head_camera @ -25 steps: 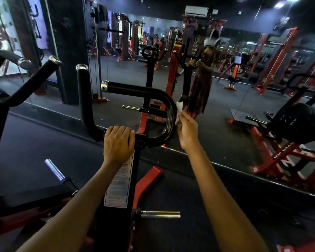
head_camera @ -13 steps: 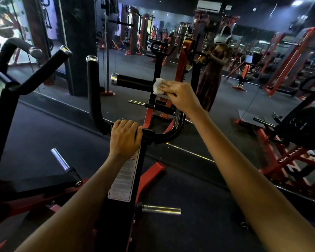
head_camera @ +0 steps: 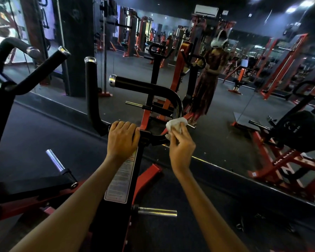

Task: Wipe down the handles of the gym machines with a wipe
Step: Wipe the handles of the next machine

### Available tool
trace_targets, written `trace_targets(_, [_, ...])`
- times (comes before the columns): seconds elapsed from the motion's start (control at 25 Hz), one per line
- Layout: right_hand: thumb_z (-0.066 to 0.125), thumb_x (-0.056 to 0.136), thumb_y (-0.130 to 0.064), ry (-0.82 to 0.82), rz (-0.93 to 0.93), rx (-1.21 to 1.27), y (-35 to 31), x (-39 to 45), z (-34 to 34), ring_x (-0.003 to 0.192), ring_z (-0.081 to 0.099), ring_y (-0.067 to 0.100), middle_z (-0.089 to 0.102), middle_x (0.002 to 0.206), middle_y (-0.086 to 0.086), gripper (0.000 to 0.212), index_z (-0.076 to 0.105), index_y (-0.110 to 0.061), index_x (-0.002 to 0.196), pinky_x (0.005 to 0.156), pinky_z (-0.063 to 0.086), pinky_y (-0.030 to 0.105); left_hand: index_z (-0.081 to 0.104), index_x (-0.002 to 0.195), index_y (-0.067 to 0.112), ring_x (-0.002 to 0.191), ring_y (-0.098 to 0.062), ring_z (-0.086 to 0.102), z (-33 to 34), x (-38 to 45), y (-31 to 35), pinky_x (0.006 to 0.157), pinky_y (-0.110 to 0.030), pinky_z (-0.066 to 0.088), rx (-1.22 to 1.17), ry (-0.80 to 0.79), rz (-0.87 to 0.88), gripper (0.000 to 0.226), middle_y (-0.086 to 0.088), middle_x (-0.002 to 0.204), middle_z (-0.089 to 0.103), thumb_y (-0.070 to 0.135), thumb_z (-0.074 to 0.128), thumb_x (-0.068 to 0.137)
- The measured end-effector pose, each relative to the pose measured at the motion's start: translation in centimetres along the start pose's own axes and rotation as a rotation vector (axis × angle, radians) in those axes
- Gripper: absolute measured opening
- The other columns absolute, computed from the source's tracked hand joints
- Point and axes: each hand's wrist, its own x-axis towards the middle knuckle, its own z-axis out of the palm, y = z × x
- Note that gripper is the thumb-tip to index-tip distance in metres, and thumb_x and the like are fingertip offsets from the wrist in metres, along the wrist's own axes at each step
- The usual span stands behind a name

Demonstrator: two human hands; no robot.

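Note:
A black curved handle (head_camera: 147, 89) with a chrome end cap loops from the machine arm in front of me. An upright black handle (head_camera: 91, 91) stands to its left. My left hand (head_camera: 123, 138) grips the bar at the base where both handles join. My right hand (head_camera: 181, 142) pinches a crumpled white wipe (head_camera: 176, 124) against the lower bend of the curved handle. A white label (head_camera: 121, 179) runs down the machine's black upright.
A wall mirror ahead reflects the gym and a person. Another black handle set (head_camera: 31, 70) rises at the left. Chrome weight pegs (head_camera: 55, 160) (head_camera: 157, 211) stick out below. A red-framed machine (head_camera: 287, 160) stands at the right.
My right hand has slid the wipe from the top straight part of the curved handle down round the bend to its lower end. The left hand has kept its grip.

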Motion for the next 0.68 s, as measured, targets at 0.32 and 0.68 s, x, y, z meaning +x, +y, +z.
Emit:
trace_targets(0.32, [0.068,0.081,-0.002,-0.024,-0.167,-0.027,-0.9,4.8,-1.1,0.067,0.067,0.012,0.07,0.084,0.013,0.014,0.069,0.004,0.093,0.076,0.044,0.0,0.06,0.072,0.014,0.067,-0.018,0.054,0.0,0.0,0.0,0.083,-0.031,0.033,0.023,-0.003,-0.004,0.036,0.0,0.07,0.06,0.028,0.036,0.094])
trace_targets(0.68, [0.054,0.093,-0.01,-0.184,-0.234,-0.057,-0.7,12.4,-0.9,0.081,0.062,0.0,0.067,0.107,0.018,0.024,0.061,0.004,0.111,0.076,0.047,0.005,0.061,0.073,0.014,0.068,-0.018,0.054,0.1,0.0,0.0,0.084,-0.031,0.034,0.025,0.0,0.001,0.035,0.0,0.071,0.06,0.028,0.036,0.094])
